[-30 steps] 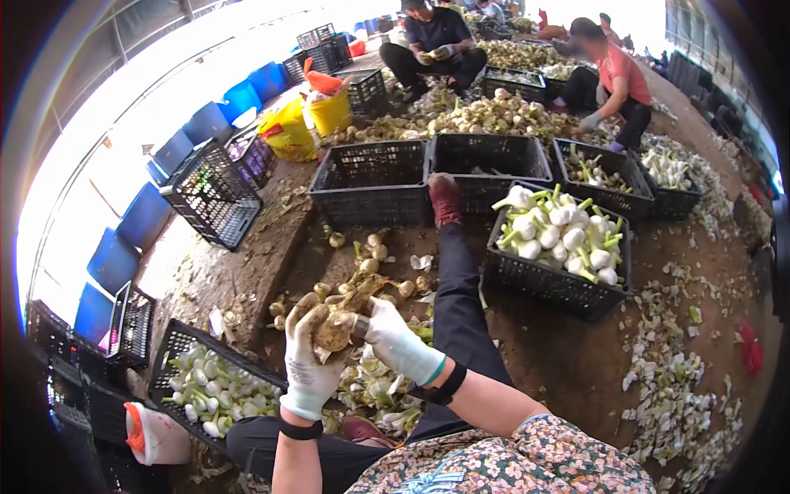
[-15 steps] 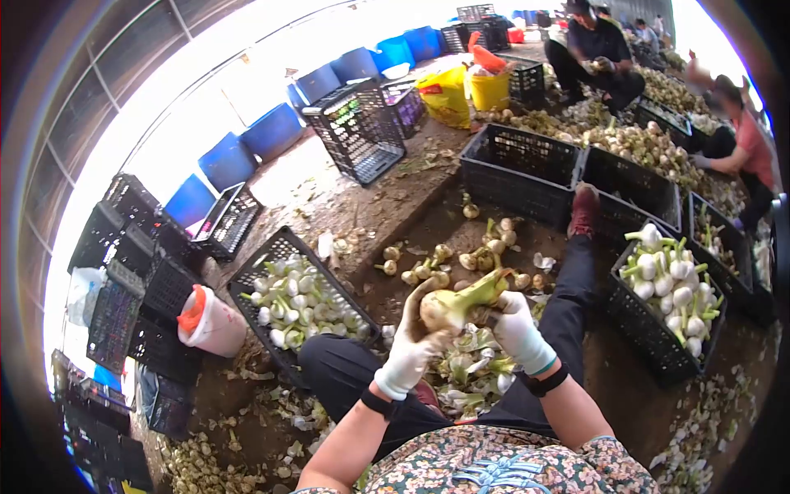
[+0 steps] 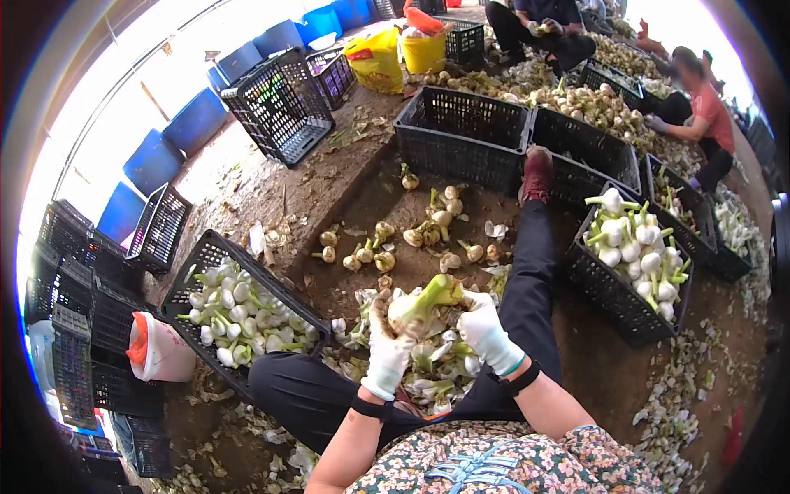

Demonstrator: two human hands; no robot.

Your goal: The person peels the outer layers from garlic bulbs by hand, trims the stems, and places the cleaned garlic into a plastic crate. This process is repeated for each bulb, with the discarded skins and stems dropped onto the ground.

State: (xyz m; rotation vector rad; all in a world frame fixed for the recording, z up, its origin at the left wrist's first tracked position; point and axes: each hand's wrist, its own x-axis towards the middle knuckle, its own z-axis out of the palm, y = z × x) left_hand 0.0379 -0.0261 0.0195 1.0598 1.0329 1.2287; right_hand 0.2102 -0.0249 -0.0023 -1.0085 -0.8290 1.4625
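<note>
One head-worn wide-angle camera looks forward and down from close above.

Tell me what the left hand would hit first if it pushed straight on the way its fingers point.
Likely the loose unpeeled bulbs on the dirt beyond the garlic bulb that the left hand grips; depth is unclear.

Left: blue plastic drums [image 3: 196, 123] in a row.
Far: yellow plastic bucket [image 3: 424, 51] beside yellow sack [image 3: 377, 62].
Near left: white plastic jug [image 3: 164, 354], orange cap.

Dirt floor [image 3: 594, 362] under crates [image 3: 461, 136], loose bulbs [image 3: 429, 235]
</note>
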